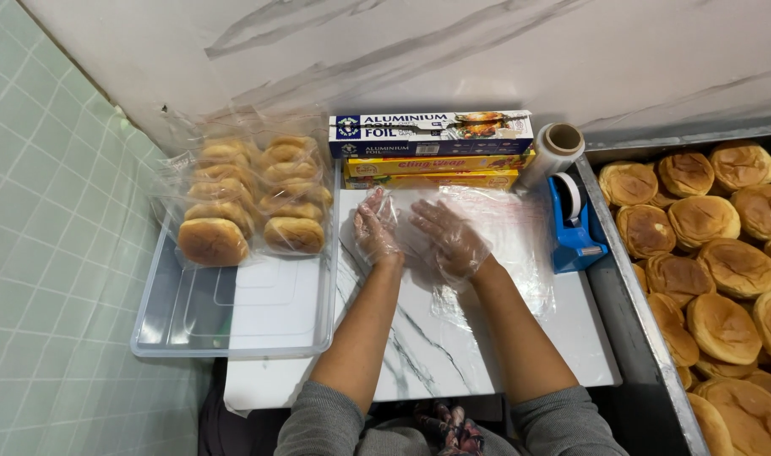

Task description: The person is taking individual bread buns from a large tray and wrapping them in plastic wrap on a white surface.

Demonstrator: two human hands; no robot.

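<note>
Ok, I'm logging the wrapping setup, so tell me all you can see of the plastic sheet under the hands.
The plastic sheet is thin, clear and wrinkled, lying flat on the white marbled board. The left hand and right hand, both in clear gloves, press on it with fingers spread. Its far edge reaches the boxes.

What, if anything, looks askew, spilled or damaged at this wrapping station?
Nothing is spilled or damaged. Both gloved hands, left hand and right hand, rest flat on a sheet of clear film. The only slightly untidy thing: the film roll lies tilted against the stacked boxes.
</note>
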